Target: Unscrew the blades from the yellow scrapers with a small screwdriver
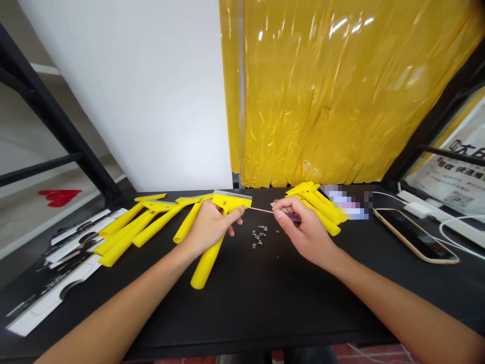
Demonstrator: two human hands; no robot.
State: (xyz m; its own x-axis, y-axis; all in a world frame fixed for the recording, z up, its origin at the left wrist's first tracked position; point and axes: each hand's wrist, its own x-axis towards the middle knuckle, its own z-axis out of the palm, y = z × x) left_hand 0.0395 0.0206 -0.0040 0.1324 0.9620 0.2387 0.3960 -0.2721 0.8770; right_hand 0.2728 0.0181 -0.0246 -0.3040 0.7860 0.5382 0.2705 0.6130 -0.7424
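My left hand (212, 226) is wrapped round the neck of a yellow scraper (206, 265), whose head with a metal edge points up and away from me. My right hand (303, 228) pinches a thin screwdriver (261, 210) with a dark handle. Its shaft runs left, the tip meeting the scraper's head near my left thumb; whether it sits in a screw is too small to tell. Small loose screws and nuts (258, 236) lie on the black table between my hands. Several more yellow scrapers (131, 232) rest left of my left hand, and another pile (320, 207) lies beyond my right hand.
White and black cardboard sleeves (71, 278) are stacked at the left. A phone (415, 236), white cables and a power strip (450, 220) lie at the right. Behind the table stand a white panel (170, 101) and yellow plastic sheeting (322, 101).
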